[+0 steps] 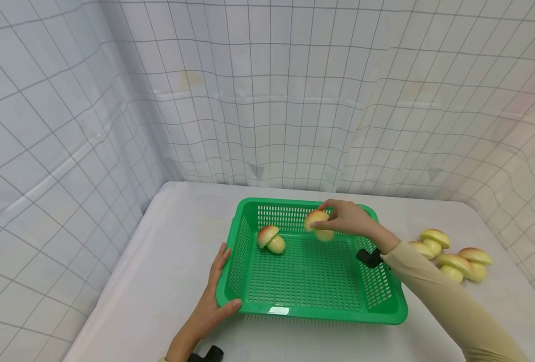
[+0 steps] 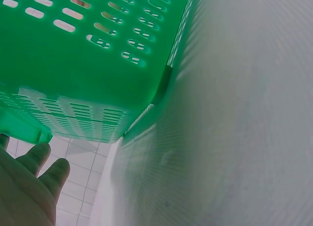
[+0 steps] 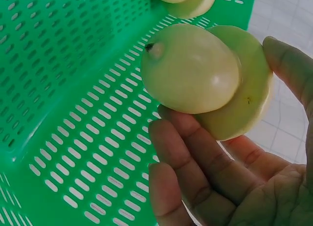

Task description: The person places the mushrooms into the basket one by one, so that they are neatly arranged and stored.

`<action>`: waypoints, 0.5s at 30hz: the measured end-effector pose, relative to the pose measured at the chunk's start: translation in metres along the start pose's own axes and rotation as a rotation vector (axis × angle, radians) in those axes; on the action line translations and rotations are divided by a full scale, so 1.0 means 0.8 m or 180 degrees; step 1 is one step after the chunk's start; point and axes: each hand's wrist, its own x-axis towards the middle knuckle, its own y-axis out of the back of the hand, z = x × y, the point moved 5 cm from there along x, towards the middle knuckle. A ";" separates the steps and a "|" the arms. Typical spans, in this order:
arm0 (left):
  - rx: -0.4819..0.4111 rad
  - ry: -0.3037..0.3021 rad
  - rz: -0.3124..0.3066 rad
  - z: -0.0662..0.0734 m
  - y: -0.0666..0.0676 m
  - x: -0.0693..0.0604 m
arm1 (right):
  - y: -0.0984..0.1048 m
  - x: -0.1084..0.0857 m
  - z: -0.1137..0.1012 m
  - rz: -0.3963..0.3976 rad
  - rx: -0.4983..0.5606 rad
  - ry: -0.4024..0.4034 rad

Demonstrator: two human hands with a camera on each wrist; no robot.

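Observation:
A green plastic basket (image 1: 303,314) with slotted walls stands on the table. My right hand (image 1: 346,217) is over its back right part and pinches a toy mushroom (image 1: 317,217) with a red-tinged cap and pale yellow stem. In the right wrist view, thumb and fingers hold the mushroom (image 3: 195,72) by its cap, stem towards the camera. Another toy mushroom (image 1: 272,240) lies on the basket's floor at the back left. My left hand (image 1: 210,301) spreads round the front left corner, straight fingers along the outer side and thumb at the front rim.
Several more toy mushrooms (image 1: 452,264) lie in a group on the white tabletop (image 1: 172,241), right of the basket and beside my right forearm. White grid-patterned curtains (image 1: 258,100) hang behind the table and at both sides.

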 end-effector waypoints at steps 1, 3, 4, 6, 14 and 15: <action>-0.0006 0.0005 -0.0003 0.000 0.000 0.000 | -0.002 0.002 0.001 -0.0013 -0.0004 0.0000; -0.0014 0.0009 -0.0005 0.000 0.000 0.000 | -0.007 0.006 0.003 -0.0034 -0.0029 -0.0006; -0.0010 0.0011 -0.0006 0.000 0.000 0.000 | -0.009 0.008 0.004 -0.0043 -0.0047 -0.0002; -0.0009 0.0022 -0.0006 0.000 0.000 0.000 | -0.013 0.011 0.005 -0.0061 -0.0101 -0.0010; -0.0015 0.0007 -0.0001 0.000 0.000 0.000 | -0.030 0.019 0.005 -0.0201 -0.0217 -0.0011; -0.0009 0.0002 -0.0001 0.000 0.000 0.000 | -0.032 0.020 0.005 -0.0207 -0.0230 -0.0006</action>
